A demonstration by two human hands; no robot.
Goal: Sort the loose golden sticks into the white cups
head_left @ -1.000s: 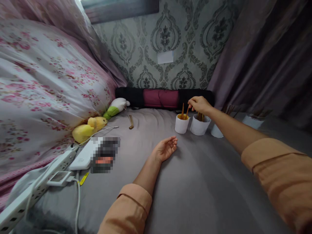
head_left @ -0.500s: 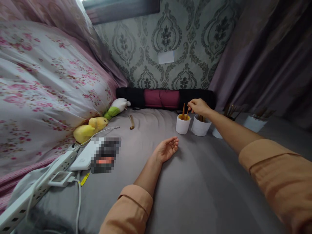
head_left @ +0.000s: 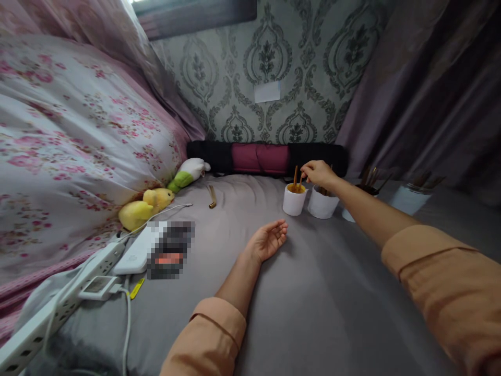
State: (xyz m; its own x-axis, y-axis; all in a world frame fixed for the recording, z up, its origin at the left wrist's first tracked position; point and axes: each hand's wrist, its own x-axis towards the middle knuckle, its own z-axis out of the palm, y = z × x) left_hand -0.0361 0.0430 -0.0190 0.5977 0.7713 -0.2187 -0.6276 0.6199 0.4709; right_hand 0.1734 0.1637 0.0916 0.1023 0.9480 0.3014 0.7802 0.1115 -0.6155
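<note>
My right hand point(head_left: 316, 172) pinches the upper end of a slim wooden chopstick point(head_left: 300, 180), whose lower part is inside a white cup point(head_left: 293, 203) with a yellow inner rim. Another chopstick point(head_left: 295, 175) leans upright in that same cup. Just right of it stands a second white cup point(head_left: 321, 206) with dark brown sticks in it, partly behind my right hand. My left hand point(head_left: 269, 240) rests palm up on the grey sheet point(head_left: 332, 292), fingers loosely curled and apart, holding nothing.
Further right are a white container point(head_left: 349, 213), partly behind my forearm, and a larger one point(head_left: 410, 198), both with sticks. Thin gold-ended sticks point(head_left: 212, 197) lie left of centre. Plush toys point(head_left: 135, 214), a power bank point(head_left: 135, 253) and a power strip point(head_left: 70, 308) line the left side.
My right hand has dipped very slightly while gripping the chopstick at the cup. The left hand stays where it was.
</note>
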